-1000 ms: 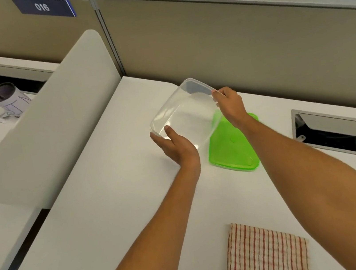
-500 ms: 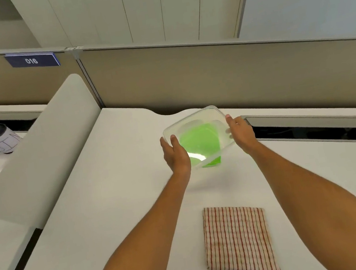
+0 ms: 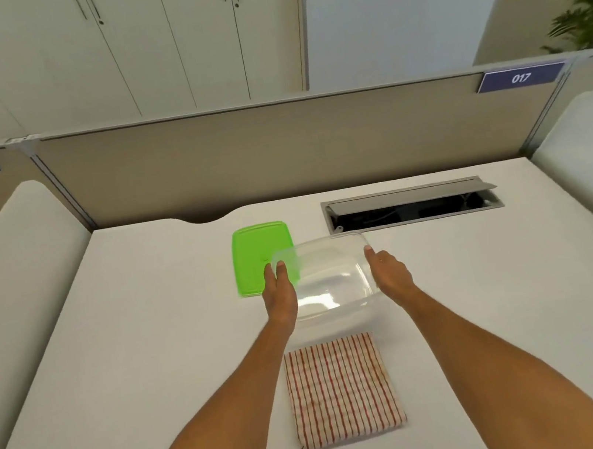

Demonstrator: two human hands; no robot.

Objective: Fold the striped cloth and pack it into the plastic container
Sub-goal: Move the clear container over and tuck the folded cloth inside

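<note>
Fingers of the left hand (image 3: 280,296) and the right hand (image 3: 391,275) grasp the short ends of the clear plastic container (image 3: 328,277). The striped cloth (image 3: 342,389), already folded, lies just nearer the tabletop's (image 3: 151,344) front edge, its long axis pointing toward the container.

Bright, even light, soft shadows; wide-angle bending and blur toward edges.

A single head-worn wide-angle camera looks forward and down across a white desk (image 3: 146,364), close above the person's outstretched forearms, facing the beige partition (image 3: 275,150) and cabinets (image 3: 142,46) beyond.
</note>
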